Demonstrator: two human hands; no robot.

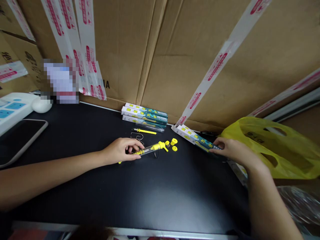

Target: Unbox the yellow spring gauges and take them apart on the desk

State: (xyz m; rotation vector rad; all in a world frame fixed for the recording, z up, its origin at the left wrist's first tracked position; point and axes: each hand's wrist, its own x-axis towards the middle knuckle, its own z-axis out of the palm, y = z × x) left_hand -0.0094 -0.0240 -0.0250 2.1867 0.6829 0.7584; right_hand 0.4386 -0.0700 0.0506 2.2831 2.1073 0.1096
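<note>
— Two hands in view, both yours. What does your left hand [126, 150] hold?

— You have its thumb and fingers closed around a clear tube with yellow fittings [147, 150]. Tube slants; its yellow head points away to your right, its other end runs beneath your hand. You hold it at the middle of the black tabletop [150, 193]; whether it touches the surface, I cannot tell.

— And your right hand [228, 150]?

— You pinch the right end of a white-and-teal box [195, 138], just beside a yellow plastic bag [275, 170]. Second such box lies along its far side; whether your fingers catch that one too, cannot tell.

— What lies nearest your tube?

— Just past its head: small yellow caps [174, 142]. Beyond your left hand: thin wire hooks [142, 136], then a yellow rod [147, 131], metallic at its left end. Behind that, a loose clear tube [150, 127] lies along the front of the stacked boxes [145, 113].

— Further out?

— To your far left, a phone [22, 140], with a white power strip [18, 98] behind it. Taped cardboard [125, 50] rises behind your tabletop.
</note>
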